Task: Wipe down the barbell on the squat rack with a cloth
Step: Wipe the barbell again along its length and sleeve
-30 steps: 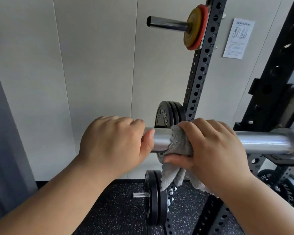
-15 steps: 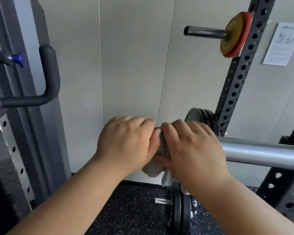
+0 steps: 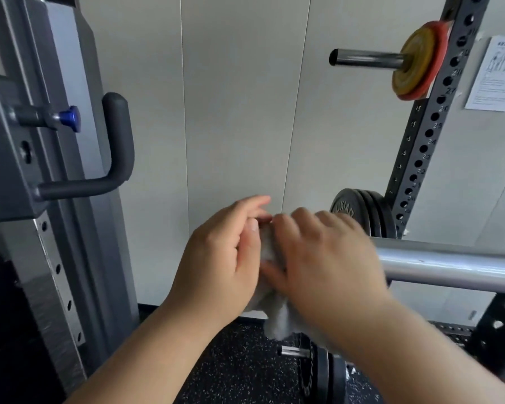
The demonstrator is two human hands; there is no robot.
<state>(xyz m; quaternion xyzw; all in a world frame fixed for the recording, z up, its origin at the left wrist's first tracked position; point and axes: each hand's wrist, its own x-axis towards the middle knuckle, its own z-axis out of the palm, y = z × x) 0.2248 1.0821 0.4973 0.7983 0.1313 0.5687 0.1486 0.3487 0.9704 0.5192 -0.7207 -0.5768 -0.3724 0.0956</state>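
The barbell's silver sleeve (image 3: 449, 265) runs in from the right at waist height. Its left end is hidden under my hands. My right hand (image 3: 330, 258) curls over the grey cloth (image 3: 277, 319) and holds it around that end of the sleeve. The hand is blurred, and part of the cloth hangs down below it. My left hand (image 3: 225, 258) sits right beside it at the tip of the bar. Its fingers stretch forward and its thumb lies against the cloth, without a clear grip on anything.
A grey machine upright with a black L-shaped handle (image 3: 114, 158) and a blue-knobbed pin (image 3: 70, 118) stands close on the left. The black holed rack post (image 3: 420, 147) carries yellow and red plates (image 3: 417, 62) on a peg and black plates (image 3: 359, 211). Another plate-loaded bar (image 3: 324, 371) sits low above the speckled floor.
My right hand slid the cloth left along the sleeve until it met my left hand. The left fingers have loosened from their grip on the bar end. The view has swung left.
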